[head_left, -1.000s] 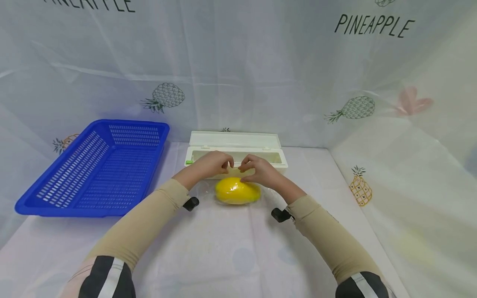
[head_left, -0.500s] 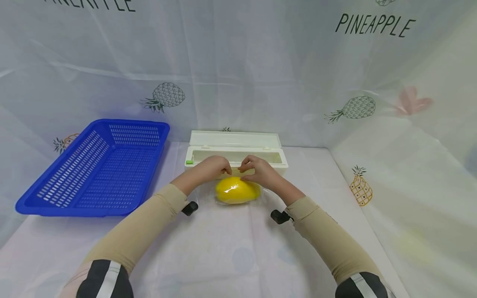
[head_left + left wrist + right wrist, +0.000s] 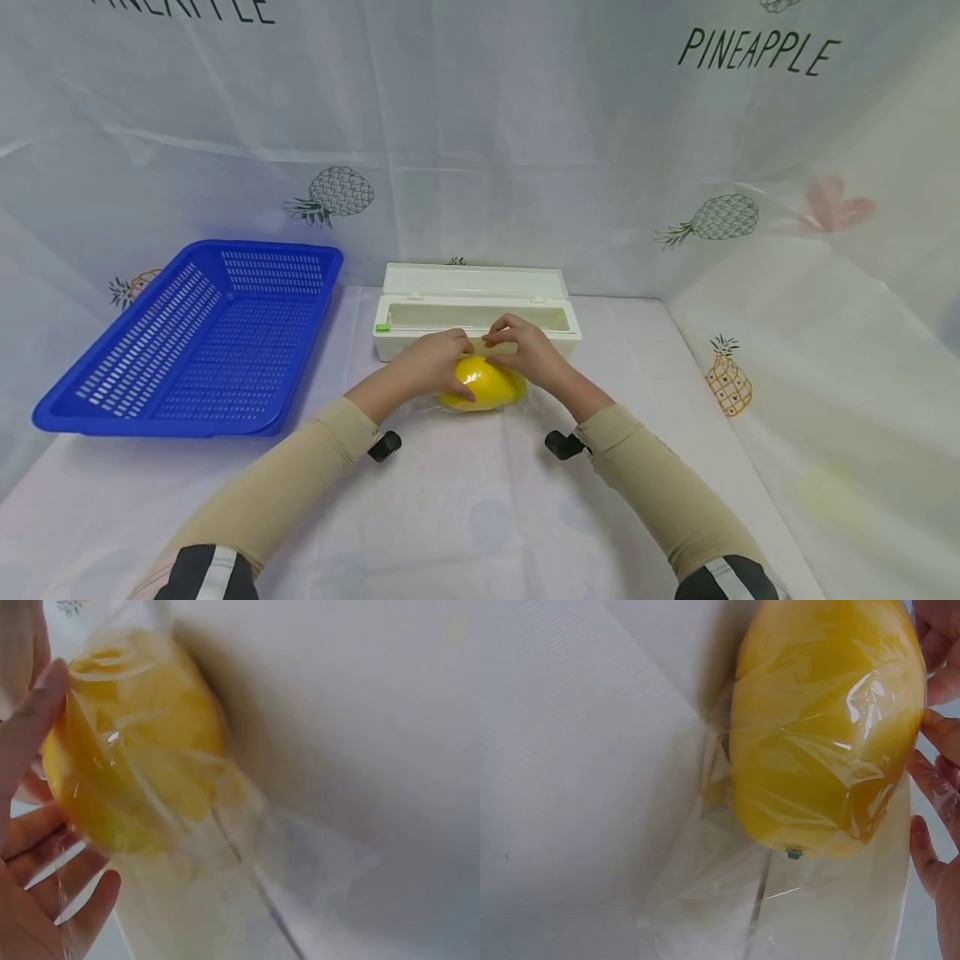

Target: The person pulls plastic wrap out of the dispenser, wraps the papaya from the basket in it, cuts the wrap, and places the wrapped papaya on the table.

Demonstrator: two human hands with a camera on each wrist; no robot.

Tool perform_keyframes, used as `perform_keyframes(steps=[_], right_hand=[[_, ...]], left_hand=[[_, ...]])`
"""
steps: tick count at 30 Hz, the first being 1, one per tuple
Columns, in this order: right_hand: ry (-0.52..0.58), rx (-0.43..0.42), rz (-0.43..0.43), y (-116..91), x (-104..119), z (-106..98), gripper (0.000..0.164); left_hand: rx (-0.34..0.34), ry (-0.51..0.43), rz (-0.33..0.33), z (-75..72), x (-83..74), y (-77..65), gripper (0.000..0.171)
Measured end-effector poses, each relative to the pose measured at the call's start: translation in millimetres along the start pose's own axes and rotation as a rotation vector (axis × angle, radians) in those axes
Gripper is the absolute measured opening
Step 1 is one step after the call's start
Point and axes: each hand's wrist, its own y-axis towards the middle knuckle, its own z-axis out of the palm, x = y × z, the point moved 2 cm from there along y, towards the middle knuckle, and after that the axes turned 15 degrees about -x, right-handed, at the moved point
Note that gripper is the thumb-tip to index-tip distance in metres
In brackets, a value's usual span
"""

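A yellow mango-like fruit (image 3: 493, 385) with a small green stem end, wrapped in clear plastic film (image 3: 705, 900), lies on the table before the white box (image 3: 480, 301). My left hand (image 3: 431, 364) holds its left end, thumb across the front and fingers behind; the left wrist view shows the thumb (image 3: 41, 712) on the film. At the fruit's back right, my right hand (image 3: 532, 354) pinches film with curled fingers, its thumb touching the top of the fruit. Loose film spreads past both ends of the fruit.
The long white box stands against the back curtain with its lid (image 3: 472, 281) raised and a green slider (image 3: 382, 327) on its left rim. A blue plastic basket (image 3: 168, 427) is at the left. Pineapple-print sheeting (image 3: 510, 208) hangs behind and at the right.
My left hand has come down and toward me from near the box's front edge, bringing its thumb onto the front of the fruit. The right hand has hardly moved.
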Motion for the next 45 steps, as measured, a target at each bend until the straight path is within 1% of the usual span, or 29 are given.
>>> perform_keyframes(steps=[4, 7, 14, 17, 21, 24, 28, 32, 37, 41, 43, 45], right_hand=[[-0.021, -0.023, 0.012, -3, -1, 0, 0.022], [-0.036, -0.032, -0.004, -5, 0, -1, 0.021], [-0.066, -0.029, -0.141, -6, 2, -7, 0.015], [-0.088, 0.004, -0.166, -5, 3, -7, 0.021], [-0.138, 0.086, -0.149, -5, 4, -6, 0.034], [-0.146, 0.111, -0.117, -7, 5, -6, 0.032], [-0.101, 0.076, -0.1, -14, 6, -4, 0.025], [-0.059, 0.02, -0.102, -23, 4, -1, 0.027], [-0.03, -0.036, -0.1, -29, 1, 2, 0.028], [-0.047, -0.048, -0.153, -31, 1, 4, 0.027], [-0.055, -0.04, -0.179, -32, 1, 5, 0.027], [-0.042, -0.028, -0.186, -34, 1, 5, 0.029]], left_hand=[[-0.014, 0.01, -0.019, 1.2, -3.7, -1.8, 0.079], [-0.019, 0.006, -0.031, 1.4, -4.8, -2.0, 0.079], [-0.027, -0.001, -0.029, 4.3, -3.4, -1.4, 0.074], [-0.024, 0.001, -0.033, 5.6, -2.8, -1.3, 0.073], [-0.028, -0.003, -0.019, 5.8, -3.6, -1.1, 0.073], [-0.037, -0.004, -0.014, 5.8, -3.6, -1.0, 0.073], [-0.047, -0.006, -0.025, 5.8, -3.1, -1.4, 0.077], [-0.059, -0.013, -0.034, 6.3, -4.0, -1.8, 0.082], [-0.074, -0.025, -0.025, 6.9, -4.1, -1.2, 0.083], [-0.081, -0.043, -0.032, 7.6, -2.5, 0.1, 0.081], [-0.083, -0.055, -0.034, 7.2, -1.7, 0.3, 0.08], [-0.085, -0.064, -0.034, 6.7, -1.0, 0.2, 0.079]])
